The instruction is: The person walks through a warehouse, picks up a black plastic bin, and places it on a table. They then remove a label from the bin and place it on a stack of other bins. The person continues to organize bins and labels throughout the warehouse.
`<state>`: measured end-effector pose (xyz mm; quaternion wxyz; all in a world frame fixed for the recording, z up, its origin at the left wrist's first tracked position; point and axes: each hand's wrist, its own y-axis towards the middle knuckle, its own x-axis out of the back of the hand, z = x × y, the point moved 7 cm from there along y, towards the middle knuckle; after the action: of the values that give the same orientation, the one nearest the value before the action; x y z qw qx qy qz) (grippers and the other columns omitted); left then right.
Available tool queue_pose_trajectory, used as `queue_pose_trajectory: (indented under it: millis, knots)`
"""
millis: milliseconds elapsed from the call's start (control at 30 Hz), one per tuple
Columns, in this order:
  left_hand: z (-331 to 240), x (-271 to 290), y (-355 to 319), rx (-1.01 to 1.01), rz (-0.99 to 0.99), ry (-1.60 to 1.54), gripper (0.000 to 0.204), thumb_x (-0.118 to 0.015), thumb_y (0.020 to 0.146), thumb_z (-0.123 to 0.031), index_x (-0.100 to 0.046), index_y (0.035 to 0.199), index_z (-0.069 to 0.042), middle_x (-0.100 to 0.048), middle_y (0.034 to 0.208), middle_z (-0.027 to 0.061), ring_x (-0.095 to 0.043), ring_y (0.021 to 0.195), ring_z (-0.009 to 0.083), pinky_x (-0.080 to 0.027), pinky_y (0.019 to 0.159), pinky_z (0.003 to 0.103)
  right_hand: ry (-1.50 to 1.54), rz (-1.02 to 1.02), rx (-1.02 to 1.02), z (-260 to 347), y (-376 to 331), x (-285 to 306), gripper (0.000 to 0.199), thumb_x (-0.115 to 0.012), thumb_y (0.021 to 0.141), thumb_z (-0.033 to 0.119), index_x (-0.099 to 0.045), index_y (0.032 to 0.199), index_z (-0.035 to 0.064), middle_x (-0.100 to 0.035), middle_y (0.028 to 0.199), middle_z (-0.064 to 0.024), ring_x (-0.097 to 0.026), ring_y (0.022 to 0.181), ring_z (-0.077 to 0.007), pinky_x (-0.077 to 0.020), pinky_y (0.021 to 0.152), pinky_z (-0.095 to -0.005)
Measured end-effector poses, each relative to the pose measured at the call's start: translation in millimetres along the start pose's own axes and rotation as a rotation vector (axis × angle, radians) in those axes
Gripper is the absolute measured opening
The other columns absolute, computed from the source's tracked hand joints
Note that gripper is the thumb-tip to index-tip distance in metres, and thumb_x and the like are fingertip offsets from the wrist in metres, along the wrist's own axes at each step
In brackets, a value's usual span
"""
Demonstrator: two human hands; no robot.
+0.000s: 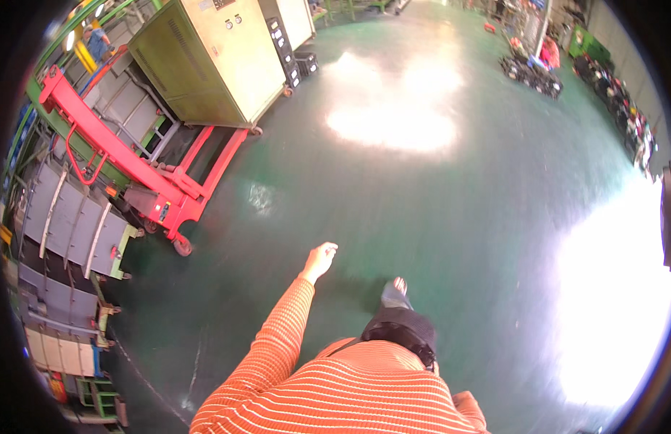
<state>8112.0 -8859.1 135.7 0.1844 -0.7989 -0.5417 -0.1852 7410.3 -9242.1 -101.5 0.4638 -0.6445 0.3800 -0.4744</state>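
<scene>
The left hand [319,260] swings out empty, fingers loosely curled, over the glossy green floor [437,217]; the right hand is out of view. Nearest, left of it, stands the red hoist [162,189], whose low wheeled legs could catch a foot.

A factory floor is showing here: glossy green floor [422,210], green machine cabinet [212,58] at eleven o'clock, red wheeled lifting cart [144,173] sitting at ten o'clock
</scene>
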Motion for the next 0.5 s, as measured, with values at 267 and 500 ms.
queue_pose_trajectory:
  millis: [267,500]
  knots:
    - [138.6,33.5,100.3,0.551,-0.044,0.323,0.042,-0.054,0.078,-0.025,-0.05,0.116,-0.008,-0.064,0.096,0.014,-0.06,0.093,0.0286,-0.046,0.082,0.037,-0.076,-0.794,1.088,694.8,-190.2,417.5,0.022,-0.054,0.07,0.02,-0.061,0.082,0.0021,-0.062,0.077,-0.0196,-0.059,0.075,-0.0352,-0.0472,0.069,-0.0418]
    - [235.5,73.3,162.4,1.434,0.309,0.261,0.024,-0.054,0.07,-0.011,-0.067,0.089,-0.004,-0.063,0.098,0.0177,-0.062,0.087,0.0297,-0.048,0.074,0.043,0.175,-0.612,1.373,1092.3,-316.6,558.8,0.02,-0.051,0.079,0.008,-0.06,0.095,0.0027,-0.062,0.074,-0.013,-0.059,0.065,-0.0183,-0.0473,0.063,-0.0304]
